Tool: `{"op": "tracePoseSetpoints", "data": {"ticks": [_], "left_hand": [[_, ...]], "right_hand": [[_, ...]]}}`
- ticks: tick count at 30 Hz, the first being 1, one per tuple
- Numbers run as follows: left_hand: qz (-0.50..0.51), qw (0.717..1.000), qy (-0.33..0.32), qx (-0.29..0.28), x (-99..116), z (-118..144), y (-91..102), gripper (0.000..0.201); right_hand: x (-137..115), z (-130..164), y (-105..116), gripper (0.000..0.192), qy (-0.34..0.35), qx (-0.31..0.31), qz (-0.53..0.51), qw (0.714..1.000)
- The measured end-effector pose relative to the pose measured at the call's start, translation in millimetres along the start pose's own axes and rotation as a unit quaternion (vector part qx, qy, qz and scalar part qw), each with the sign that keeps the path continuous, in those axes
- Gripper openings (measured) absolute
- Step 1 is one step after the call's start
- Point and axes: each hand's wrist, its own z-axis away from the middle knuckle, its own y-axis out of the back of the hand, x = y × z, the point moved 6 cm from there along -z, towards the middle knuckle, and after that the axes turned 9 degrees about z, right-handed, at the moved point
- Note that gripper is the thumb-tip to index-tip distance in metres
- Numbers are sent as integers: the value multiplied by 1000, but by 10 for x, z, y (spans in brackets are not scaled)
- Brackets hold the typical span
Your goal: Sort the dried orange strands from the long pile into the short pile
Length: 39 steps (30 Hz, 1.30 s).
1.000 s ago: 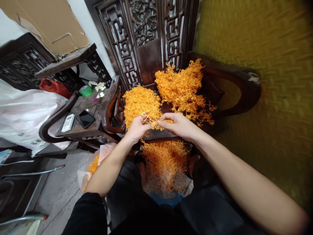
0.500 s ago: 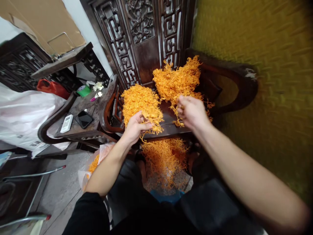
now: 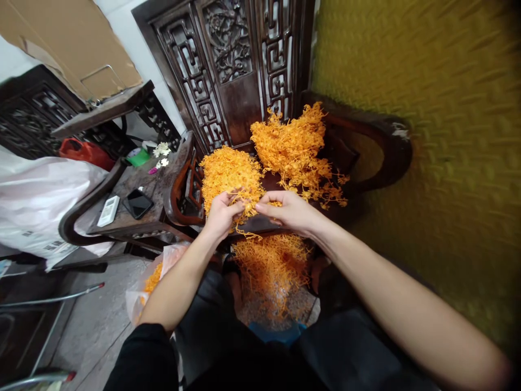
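Observation:
My left hand [image 3: 222,218] is closed on a small bunch of orange strands [image 3: 249,210], thin and stringy like cordyceps mushrooms. Right beside it, my right hand [image 3: 287,209] pinches at the bunch with thumb and fingers, and some orange strands show in its grip. Behind my left hand lies a dense, even orange pile [image 3: 231,169] on the dark wooden chair seat [image 3: 268,224]. A looser, tangled orange heap [image 3: 291,142] rests farther back on the right of the seat.
More orange strands [image 3: 272,263] lie low between my legs, above a blue container [image 3: 277,332]. A plastic bag [image 3: 138,293] with orange pieces stands at left. A phone [image 3: 138,202], a white remote [image 3: 108,210] and green tape [image 3: 139,157] lie on the side table [image 3: 126,179].
My right hand has moved left and toward me, from the tangled heap to the bunch in my left hand. My left hand still holds its strands. The view has shifted slightly.

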Motion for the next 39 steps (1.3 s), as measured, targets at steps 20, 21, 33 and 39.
{"op": "tracePoseSetpoints", "data": {"ticks": [20, 21, 33, 39], "left_hand": [[-50, 998, -1, -38, -60, -89, -69, 32], [-45, 998, 3, -52, -60, -70, -99, 32], [49, 981, -83, 168, 25, -287, 120, 31], [16, 992, -91, 85, 134, -186, -9, 37]], "right_hand": [[29, 54, 189, 60, -9, 100, 133, 986], [27, 41, 187, 57, 0, 108, 145, 984], [-84, 137, -293, 33, 21, -17, 187, 982], [-51, 52, -55, 26, 34, 22, 163, 986]]}}
